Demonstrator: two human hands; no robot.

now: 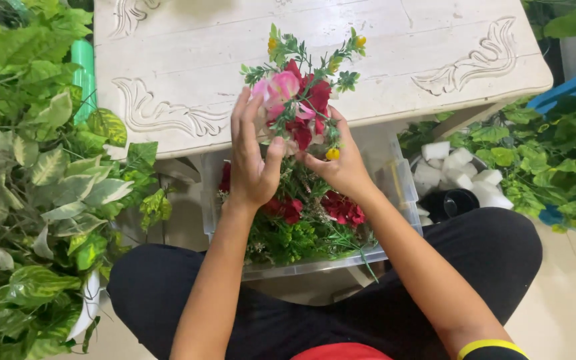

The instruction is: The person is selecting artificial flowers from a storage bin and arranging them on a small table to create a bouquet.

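At the bottom of the frame the person's black-trousered lap sits under two bare forearms that rise toward the centre. Just above the lap a clear plastic storage box (395, 177) holds loose red artificial blooms and green sprigs (301, 227). Over that box, the left hand (253, 160) stands with its fingers spread and nearly straight, palm turned inward, thumb pressing the base of a small bunch of artificial flowers with pink and dark red petals, green leafy sprigs and little yellow buds (299, 93). The right hand (343, 163) is curled closed around the lower stems from the other side. The bunch sits centre frame, directly above and between both hands, its head fanning up past the fingertips. The grip looks one-sided: since the left hand only braces with open fingers, a loosening right hand could let stems slide and drop into the box, or the sprigs could splay out of arrangement. Beyond the bunch, a whitewashed wooden surface with carved scroll ornaments (168, 60) fills the upper frame. Variegated green leafy vines (41, 193) crowd the left edge, and a dark round container of white foam blocks (461, 177) lies at right.
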